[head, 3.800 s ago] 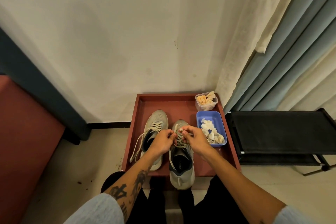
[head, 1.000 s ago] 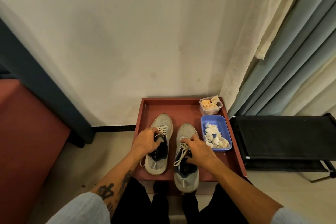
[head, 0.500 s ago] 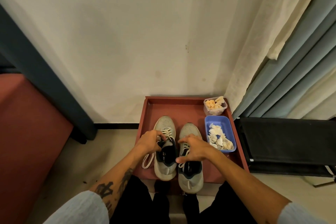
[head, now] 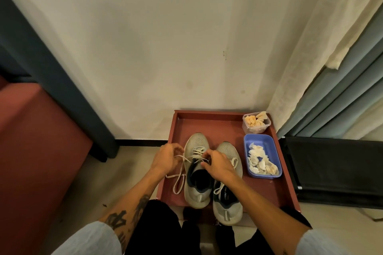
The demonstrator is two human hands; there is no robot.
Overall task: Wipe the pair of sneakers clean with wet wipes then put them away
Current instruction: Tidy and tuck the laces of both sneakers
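What changed: a moment ago our hands rested on the collars of the two sneakers; now both have come to the laces of the left sneaker, and one loose loop trails off its outer side.
Left hand: grip pinched together on a lace end just beside the left sneaker's eyelets.
Right hand: lies across the gap between the two shoes, fingertips on the tongue and crossed laces; we cannot tell whether this grip is closed on a lace or only pressing.
Right sneaker: sits touching its partner, heel hanging past the near rim of the tray; its laces look loosely gathered.
What it means: we judge the wiping is behind us and we are tidying laces ahead of putting the pair away, since neither hand holds a wipe.
Wipes: a blue tub of crumpled pale wipes and a small clear tub of yellowish ones stand along the tray's right side.
Surface: the red-brown tray rests low, at floor level, against the wall.
Room: pale scuffed wall, cream and grey-blue curtains on the right, a black rack beside the tray, a red block on the left.
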